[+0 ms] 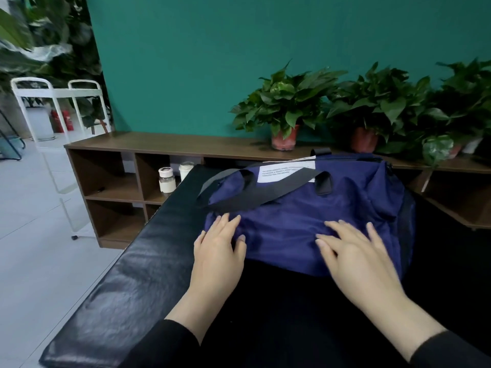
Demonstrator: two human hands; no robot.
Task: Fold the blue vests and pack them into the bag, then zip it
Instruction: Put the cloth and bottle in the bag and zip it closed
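A navy blue duffel bag (305, 208) with black straps and a white label lies on the black padded table (127, 274). My left hand (216, 253) rests flat on the bag's near left corner, fingers straight. My right hand (358, 258) lies flat on the bag's near side towards the right, fingers spread. No blue vests show outside the bag. The zip is not visible from this side.
A low brown shelf unit (119, 168) runs along the green wall behind the table, holding two small jars (167, 180). Potted plants (287, 112) stand on top of it. A white cart frame (53, 110) stands at the far left on the tiled floor.
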